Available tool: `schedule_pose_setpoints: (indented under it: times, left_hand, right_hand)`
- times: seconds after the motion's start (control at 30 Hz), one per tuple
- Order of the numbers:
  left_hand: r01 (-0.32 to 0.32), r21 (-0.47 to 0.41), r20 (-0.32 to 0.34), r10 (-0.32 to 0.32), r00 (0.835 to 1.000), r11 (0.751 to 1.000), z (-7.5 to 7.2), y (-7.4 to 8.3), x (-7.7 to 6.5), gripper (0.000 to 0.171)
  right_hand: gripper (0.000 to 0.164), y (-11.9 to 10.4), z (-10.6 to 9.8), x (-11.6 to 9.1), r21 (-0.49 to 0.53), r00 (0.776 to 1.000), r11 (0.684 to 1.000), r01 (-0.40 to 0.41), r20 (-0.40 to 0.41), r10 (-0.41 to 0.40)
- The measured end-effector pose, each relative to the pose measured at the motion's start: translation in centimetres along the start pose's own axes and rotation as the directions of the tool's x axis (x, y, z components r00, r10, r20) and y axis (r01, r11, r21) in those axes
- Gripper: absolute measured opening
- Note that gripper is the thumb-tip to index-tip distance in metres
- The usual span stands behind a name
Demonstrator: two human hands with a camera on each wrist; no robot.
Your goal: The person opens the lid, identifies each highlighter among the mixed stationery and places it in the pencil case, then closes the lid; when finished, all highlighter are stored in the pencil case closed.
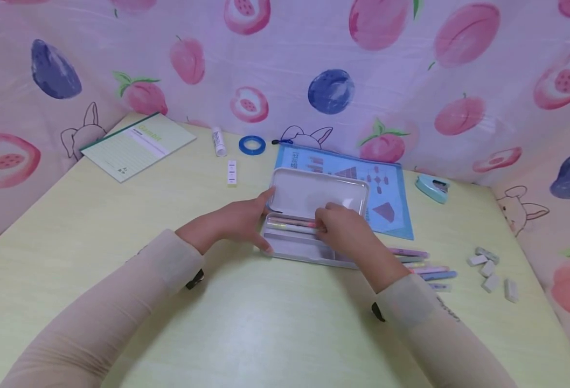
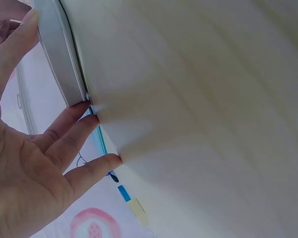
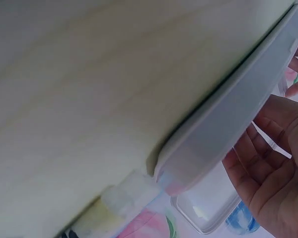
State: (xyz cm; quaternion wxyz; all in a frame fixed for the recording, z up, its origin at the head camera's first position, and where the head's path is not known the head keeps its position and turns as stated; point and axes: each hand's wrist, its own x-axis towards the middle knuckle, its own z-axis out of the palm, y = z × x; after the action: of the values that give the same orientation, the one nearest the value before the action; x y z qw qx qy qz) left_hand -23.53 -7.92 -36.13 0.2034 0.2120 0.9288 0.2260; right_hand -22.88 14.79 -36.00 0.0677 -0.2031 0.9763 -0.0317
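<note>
A pale pencil case lies on the table with its lid folded back. My left hand spans its left end, thumb at the front corner and fingers toward the hinge side. In the left wrist view the thumb and forefinger hold the case between them, the other fingertips touching the table. A few slim marker pens lie in the rear compartment. Over their right ends my right hand reaches in, fingers curled and pinching a marker's end. The case wall hides the fingertips in the right wrist view.
More markers lie right of the case, partly behind the right forearm. Several erasers and a teal stapler-like tool are farther right. A blue zip pouch lies under the lid. Behind are blue tape, a glue stick and a notebook.
</note>
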Motion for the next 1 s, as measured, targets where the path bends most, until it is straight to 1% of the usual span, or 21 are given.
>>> schedule_pose_setpoints:
  times: [0.13,0.33,0.47,0.57,0.67,0.73,0.83,0.93,1.0]
  left_hand:
    - [0.001,0.000,-0.001,-0.001,1.000,1.000,0.0,0.1,0.0,0.127]
    - [0.002,0.004,0.002,-0.002,1.000,1.000,0.0,0.2,0.0,0.127]
    - [0.003,0.009,0.002,-0.003,1.000,1.000,0.0,0.1,0.0,0.127]
    - [0.000,0.011,0.002,-0.001,1.000,1.000,0.0,0.1,0.1,0.127]
    - [-0.003,0.013,0.002,0.003,1.000,1.000,0.0,0.2,0.1,0.127]
    - [-0.004,0.013,0.001,0.004,1.000,1.000,0.0,0.1,0.0,0.127]
    - [-0.006,0.011,-0.002,0.006,1.000,1.000,0.0,0.1,0.0,0.127]
    - [-0.007,0.002,-0.001,0.007,1.000,1.000,0.0,0.1,0.0,0.128]
    - [-0.006,-0.001,0.002,0.006,1.000,1.000,0.0,0.1,0.0,0.128]
  right_hand:
    - [0.011,0.0,-0.3,-0.3,0.003,1.000,1.000,-0.018,0.003,0.018]
    - [0.014,0.9,-0.9,-1.4,-0.051,1.000,0.999,-0.016,0.011,0.017]
    - [0.017,2.4,-1.4,-2.7,-0.069,1.000,0.998,0.002,-0.018,-0.003]
    - [0.019,4.0,-1.9,-4.0,-0.077,0.999,0.997,-0.004,-0.049,0.001]
    - [0.021,5.9,-2.4,-5.2,-0.090,0.998,0.996,-0.023,-0.056,0.018]
    - [0.020,7.2,-2.6,-6.0,-0.090,0.998,0.995,-0.050,-0.038,0.047]
    - [0.018,9.0,-2.8,-6.9,-0.097,0.994,0.990,-0.102,0.021,0.105]
    - [0.015,10.5,-2.9,-7.7,-0.098,0.983,0.983,-0.152,0.084,0.160]
    - [0.013,11.4,-2.8,-8.2,-0.096,0.978,0.982,-0.163,0.117,0.174]
